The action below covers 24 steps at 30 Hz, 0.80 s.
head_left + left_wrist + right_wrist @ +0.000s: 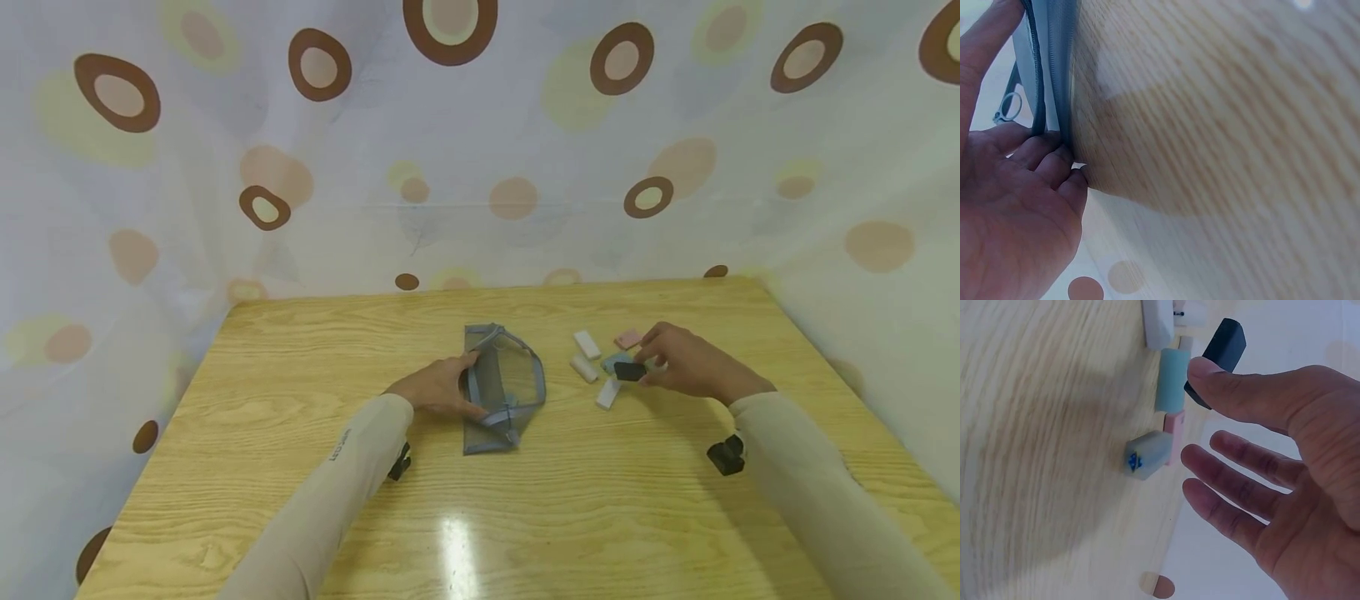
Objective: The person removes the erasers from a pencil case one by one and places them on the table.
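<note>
My left hand (441, 388) grips the opened edge of a grey-blue mesh zipper pouch (492, 379) lying on the table. In the left wrist view, fingers curl at the zipper edge (1038, 75), and a ring-shaped zipper pull (1013, 106) hangs beside them. To the right, my right hand (686, 365) pinches a small black block (1225, 347) between thumb and forefinger, the other fingers spread loosely. The black block is raised over a group of small blocks: a teal one (1174, 380), a pink one (627, 338) and a translucent one with a blue mark (1149, 455).
Several white blocks, such as one at the back (587, 344) and one at the front (608, 392), lie between the pouch and my right hand. The wooden table (300, 500) meets a spotted curtain (450, 233) at the back and sides.
</note>
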Available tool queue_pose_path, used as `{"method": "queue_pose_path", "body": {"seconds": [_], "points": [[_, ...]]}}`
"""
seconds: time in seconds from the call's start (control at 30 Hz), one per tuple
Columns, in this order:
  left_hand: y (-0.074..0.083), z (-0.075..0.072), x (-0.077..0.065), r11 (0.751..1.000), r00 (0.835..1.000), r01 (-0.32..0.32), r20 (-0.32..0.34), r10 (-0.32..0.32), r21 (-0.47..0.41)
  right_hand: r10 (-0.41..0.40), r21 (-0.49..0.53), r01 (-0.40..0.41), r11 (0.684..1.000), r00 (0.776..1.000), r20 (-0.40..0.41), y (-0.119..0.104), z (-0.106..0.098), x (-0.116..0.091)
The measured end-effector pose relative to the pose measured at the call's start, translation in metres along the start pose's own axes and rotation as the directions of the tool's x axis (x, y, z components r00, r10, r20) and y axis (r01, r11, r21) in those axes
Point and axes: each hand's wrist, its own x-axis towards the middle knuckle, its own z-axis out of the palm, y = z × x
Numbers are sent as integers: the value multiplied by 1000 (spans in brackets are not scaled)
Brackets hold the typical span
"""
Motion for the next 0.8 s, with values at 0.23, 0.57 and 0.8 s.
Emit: {"method": "queue_pose_path", "body": {"seconds": [0.23,0.57,0.8], "points": [[-2,1,-1,1000,1000,-1,3,1,-18,42,20,-43,999,999,19,9,6,-7],[0,-1,-1,1000,1000,1,-3,-1,-1,68,53,-70,996,997,27,15,15,-13],[3,-1,-2,1000,1000,-5,-5,5,9,62,44,-63,997,998,22,16,20,-15]]}}
